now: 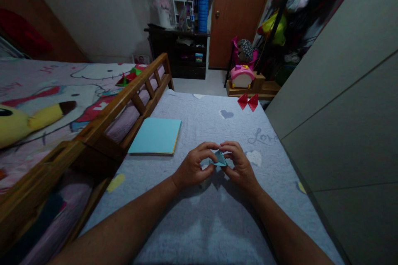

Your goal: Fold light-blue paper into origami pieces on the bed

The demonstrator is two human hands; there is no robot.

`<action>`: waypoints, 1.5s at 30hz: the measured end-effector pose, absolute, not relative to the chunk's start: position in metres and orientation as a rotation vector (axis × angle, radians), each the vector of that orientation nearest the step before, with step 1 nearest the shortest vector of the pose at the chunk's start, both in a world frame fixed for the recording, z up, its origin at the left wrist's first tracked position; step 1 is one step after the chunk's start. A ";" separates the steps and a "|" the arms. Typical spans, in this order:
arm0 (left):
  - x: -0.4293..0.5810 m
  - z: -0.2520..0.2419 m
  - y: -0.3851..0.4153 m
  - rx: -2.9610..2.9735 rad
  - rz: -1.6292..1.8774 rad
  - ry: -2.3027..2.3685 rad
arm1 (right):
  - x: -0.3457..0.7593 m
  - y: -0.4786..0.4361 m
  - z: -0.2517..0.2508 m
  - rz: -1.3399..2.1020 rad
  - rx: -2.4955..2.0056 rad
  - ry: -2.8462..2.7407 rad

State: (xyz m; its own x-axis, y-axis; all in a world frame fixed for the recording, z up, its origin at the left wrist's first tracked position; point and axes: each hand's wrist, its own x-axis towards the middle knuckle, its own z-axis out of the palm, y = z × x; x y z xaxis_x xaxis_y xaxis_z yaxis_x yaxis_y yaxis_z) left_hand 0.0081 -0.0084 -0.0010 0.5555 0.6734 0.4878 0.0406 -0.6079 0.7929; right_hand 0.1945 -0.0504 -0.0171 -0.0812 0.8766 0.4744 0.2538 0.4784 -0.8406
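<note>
Between my two hands is a small folded piece of light-blue paper, shaped like a little triangle, held just above the patterned sheet. My left hand pinches its left side between thumb and fingers. On the other side, my right hand grips the right edge and the tip with bent fingers. The fingertips hide parts of the folds. A stack of square paper, light blue on top, lies to the left of my hands. Two red folded paper pieces rest near the far right corner of the bed.
A wooden rail borders the left side, with a yellow plush toy on the bed beyond it. Pale cabinet panels line the right. Toward the back stand a dark shelf, a wooden door and a pink toy case.
</note>
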 end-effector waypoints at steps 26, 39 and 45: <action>0.006 0.001 -0.008 2.016 1.091 0.566 | 0.194 -0.052 -0.014 0.721 -1.039 -1.569; 0.007 0.000 -0.003 1.821 1.116 0.677 | 0.196 -0.051 -0.006 0.810 -1.108 -1.540; 0.012 -0.006 -0.007 1.395 1.015 0.726 | 0.193 -0.051 -0.011 1.146 -1.121 -1.293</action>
State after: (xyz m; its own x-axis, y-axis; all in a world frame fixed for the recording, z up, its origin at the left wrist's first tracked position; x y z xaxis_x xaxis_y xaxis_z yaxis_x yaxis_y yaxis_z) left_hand 0.0125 -0.0069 -0.0061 0.4234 0.8929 0.1533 -0.1433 -0.1011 0.9845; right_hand 0.1925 -0.0505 -0.0113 -0.0339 0.9935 0.1089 0.0109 0.1093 -0.9939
